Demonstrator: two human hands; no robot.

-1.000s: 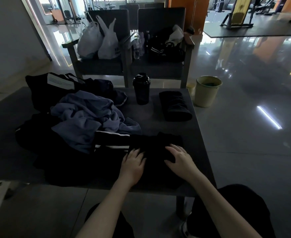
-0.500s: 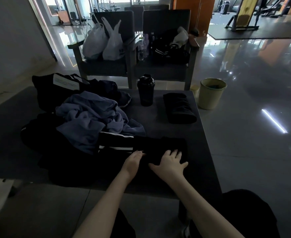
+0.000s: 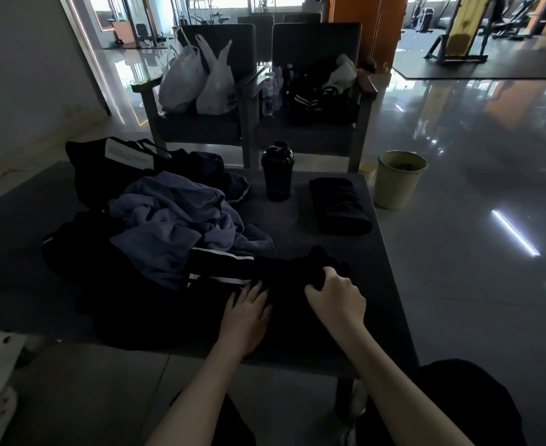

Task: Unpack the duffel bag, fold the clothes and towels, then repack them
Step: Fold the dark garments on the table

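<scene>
Head view: you've got your left hand (image 3: 245,313) flat, fingers straight, right hand (image 3: 337,299) clutching one black garment (image 3: 284,268) at the table's (image 3: 297,226) near edge, one shaker (image 3: 277,175), one folded towel (image 3: 339,206) beyond.

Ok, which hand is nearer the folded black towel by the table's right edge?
Right. The right hand is on the near side of the towel, gripping black clothing; the left hand lies further left, flat on that clothing.
</scene>
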